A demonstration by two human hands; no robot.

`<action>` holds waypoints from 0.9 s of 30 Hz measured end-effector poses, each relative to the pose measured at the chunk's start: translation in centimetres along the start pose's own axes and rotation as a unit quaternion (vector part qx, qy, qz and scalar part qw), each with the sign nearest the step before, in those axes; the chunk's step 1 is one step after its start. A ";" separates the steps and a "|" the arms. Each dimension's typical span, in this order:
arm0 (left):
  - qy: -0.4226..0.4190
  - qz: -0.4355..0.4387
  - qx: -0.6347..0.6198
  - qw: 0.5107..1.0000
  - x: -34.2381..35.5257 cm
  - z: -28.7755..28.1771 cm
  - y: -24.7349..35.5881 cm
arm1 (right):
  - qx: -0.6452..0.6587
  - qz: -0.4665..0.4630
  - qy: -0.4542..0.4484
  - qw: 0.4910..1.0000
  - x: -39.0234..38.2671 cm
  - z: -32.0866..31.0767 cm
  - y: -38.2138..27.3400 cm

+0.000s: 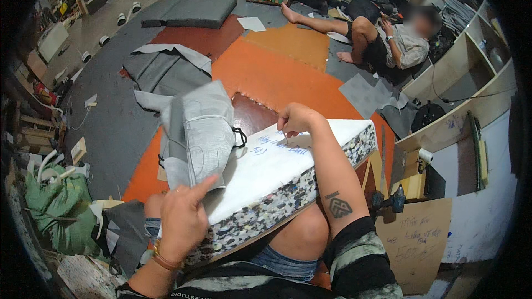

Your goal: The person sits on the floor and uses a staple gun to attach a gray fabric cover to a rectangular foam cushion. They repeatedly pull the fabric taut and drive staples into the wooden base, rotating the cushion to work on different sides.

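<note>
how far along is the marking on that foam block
Partway, by the look of it. Done: some blue writing already sits on the white-topped speckled foam block. In hand: right hand presses a pen there; left hand holds grey fabric. Most of the top remains blank.

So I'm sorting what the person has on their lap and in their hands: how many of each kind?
Foam block: 1
Grey fabric piece, at the left hand: 1
Pen, in the right hand: 1
Total: 3
</note>
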State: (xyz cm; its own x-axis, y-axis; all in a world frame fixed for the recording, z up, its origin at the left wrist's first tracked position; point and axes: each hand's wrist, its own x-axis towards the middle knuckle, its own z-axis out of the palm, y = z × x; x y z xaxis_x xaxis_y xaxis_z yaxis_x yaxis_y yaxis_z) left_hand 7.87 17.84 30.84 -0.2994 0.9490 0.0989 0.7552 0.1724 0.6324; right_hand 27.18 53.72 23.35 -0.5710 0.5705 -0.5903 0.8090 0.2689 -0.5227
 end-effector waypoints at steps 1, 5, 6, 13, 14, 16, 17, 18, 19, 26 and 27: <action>0.026 0.010 -0.010 1.000 -1.1 0.6 0.5 | 0.024 0.017 -0.008 1.000 -0.1 0.0 0.1; 0.052 -0.005 -0.008 0.999 -2.3 2.2 0.4 | 0.051 0.059 0.039 0.996 -0.8 -0.4 0.1; 0.061 -0.011 -0.031 0.998 -2.3 2.3 0.1 | 0.044 0.066 0.043 0.996 -1.0 -0.4 0.0; 0.045 0.002 -0.078 0.996 -1.9 2.1 -0.7 | -0.035 0.084 0.049 0.995 -1.3 0.4 -1.3; 0.042 0.003 -0.079 0.996 -2.0 2.1 -0.7 | -0.063 0.087 0.047 0.993 -1.1 0.5 -1.5; 0.041 0.006 -0.076 0.996 -2.1 2.1 -0.9 | -0.124 0.102 0.047 0.986 -0.7 0.6 -1.7; 0.041 0.008 -0.073 0.996 -2.1 2.1 -0.9 | -0.142 0.098 0.039 0.984 -0.5 0.6 -1.8; 0.039 0.008 -0.062 0.997 -2.2 2.2 -1.0 | -0.164 0.104 0.031 0.981 -0.3 0.6 -1.9; 0.040 0.008 -0.072 0.997 -2.2 2.2 -1.1 | -0.193 0.102 0.025 0.976 -0.2 0.6 -1.9; 0.054 0.010 -0.075 0.996 -2.2 2.1 -0.7 | 0.018 0.125 -0.011 0.992 -0.2 0.2 0.2; 0.058 0.012 -0.072 0.996 -2.1 2.1 -0.6 | 0.033 0.127 -0.010 0.991 0.0 0.2 0.5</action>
State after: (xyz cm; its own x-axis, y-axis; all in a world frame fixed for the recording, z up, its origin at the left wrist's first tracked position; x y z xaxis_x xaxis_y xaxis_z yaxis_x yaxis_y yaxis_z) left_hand 9.23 16.25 28.66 -0.3544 0.9140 0.1977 0.6742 0.1033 0.7312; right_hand 27.58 53.65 22.95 -0.3534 0.5972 -0.7201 0.9164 0.0664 -0.3947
